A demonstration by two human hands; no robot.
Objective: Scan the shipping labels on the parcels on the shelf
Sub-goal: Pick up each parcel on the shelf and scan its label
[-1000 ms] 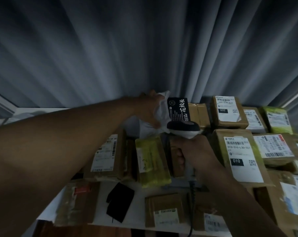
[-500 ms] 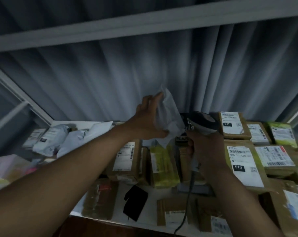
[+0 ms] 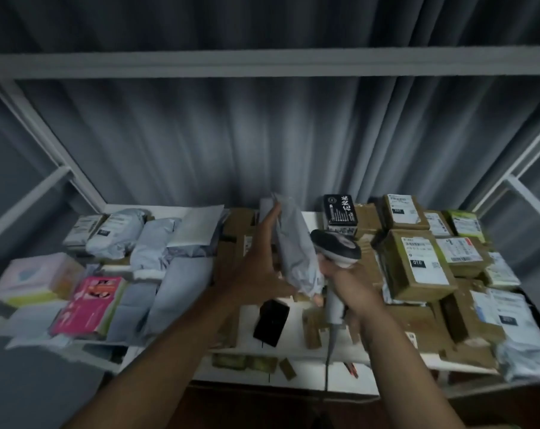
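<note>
Left hand (image 3: 256,270) holds a grey poly mailer (image 3: 296,252) upright above the white shelf (image 3: 293,354). Right hand (image 3: 346,286) grips the handle of a corded barcode scanner (image 3: 336,247), its head just beside the mailer. Brown cardboard parcels (image 3: 417,264) with white labels fill the right side; grey bags (image 3: 157,246) and a pink packet (image 3: 89,305) lie left. A black box (image 3: 340,213) stands at the rear.

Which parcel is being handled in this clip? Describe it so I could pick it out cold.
Find the white shelf, then its middle, where the hands meet. The left hand grips a grey poly bag, lifted and upright beside the scanner in the right hand. The other grey bags lie flat at left.
</note>
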